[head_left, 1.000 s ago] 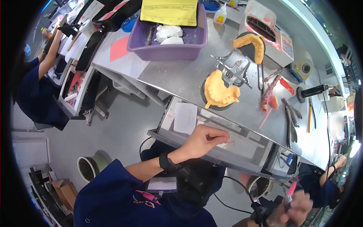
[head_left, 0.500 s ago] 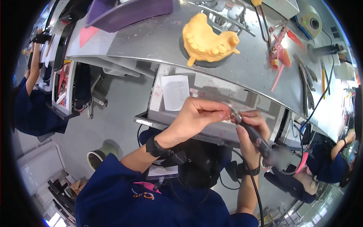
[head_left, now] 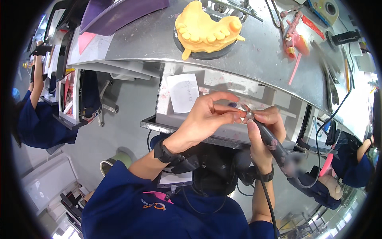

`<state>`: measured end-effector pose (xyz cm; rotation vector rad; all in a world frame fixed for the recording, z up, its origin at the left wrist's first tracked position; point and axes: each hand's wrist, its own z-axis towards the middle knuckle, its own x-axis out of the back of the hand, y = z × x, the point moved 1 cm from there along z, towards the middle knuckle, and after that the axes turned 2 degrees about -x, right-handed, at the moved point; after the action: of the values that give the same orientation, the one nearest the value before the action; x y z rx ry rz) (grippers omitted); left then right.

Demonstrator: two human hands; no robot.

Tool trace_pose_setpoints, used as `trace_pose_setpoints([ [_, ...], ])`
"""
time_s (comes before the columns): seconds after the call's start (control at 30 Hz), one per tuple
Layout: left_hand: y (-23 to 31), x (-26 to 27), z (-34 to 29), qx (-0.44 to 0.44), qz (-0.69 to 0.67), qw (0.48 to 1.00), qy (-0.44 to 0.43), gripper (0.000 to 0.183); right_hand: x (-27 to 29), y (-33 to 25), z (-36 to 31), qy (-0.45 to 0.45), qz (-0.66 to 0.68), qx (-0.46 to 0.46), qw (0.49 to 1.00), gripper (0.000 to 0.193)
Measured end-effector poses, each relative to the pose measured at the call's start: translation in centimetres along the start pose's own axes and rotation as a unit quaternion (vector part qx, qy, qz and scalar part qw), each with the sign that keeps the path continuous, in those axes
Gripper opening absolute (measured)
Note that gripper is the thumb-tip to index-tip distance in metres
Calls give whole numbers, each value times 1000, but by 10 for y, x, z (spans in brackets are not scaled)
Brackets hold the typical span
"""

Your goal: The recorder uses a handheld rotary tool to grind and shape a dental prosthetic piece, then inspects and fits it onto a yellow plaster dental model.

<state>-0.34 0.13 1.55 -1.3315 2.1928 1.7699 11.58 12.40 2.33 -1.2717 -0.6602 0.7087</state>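
Above the open drawer my two hands meet. My left hand [head_left: 203,119] pinches a small reddish-orange piece [head_left: 241,113] between thumb and fingertip, its index finger raised; the fingers mostly hide the piece, so its kind cannot be told. My right hand [head_left: 266,131] is wrapped around a dark rotary handpiece [head_left: 270,142] with a cable at its rear end. The handpiece's metal nose points up and left, right beside the small piece. Whether the two touch is too small to tell. On the bench beyond sits a yellow dental cast [head_left: 209,34] on a dark round base.
A paper slip [head_left: 183,93] lies in the drawer, whose front edge [head_left: 159,126] juts toward me. The bench bears a purple bin [head_left: 119,18], pink wax pieces [head_left: 296,42] and blurred metal hand tools [head_left: 331,79]. Co-workers sit at left [head_left: 45,119] and right [head_left: 352,165].
My left index finger has lifted away from the pinched piece. The handpiece remains in my right hand, its nose still beside that piece. The whole view has shifted slightly.
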Motion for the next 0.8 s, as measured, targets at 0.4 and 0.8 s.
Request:
trace_pose_setpoints([
  [0.4, -3, 2, 4, 44, -12, 999, 6, 24, 1, 5, -1, -15, 4, -45, 999, 15],
  [0.8, -7, 3, 5, 49, -28, 998, 28, 22, 0, 2, 6, -44, -42, -27, 998, 13],
])
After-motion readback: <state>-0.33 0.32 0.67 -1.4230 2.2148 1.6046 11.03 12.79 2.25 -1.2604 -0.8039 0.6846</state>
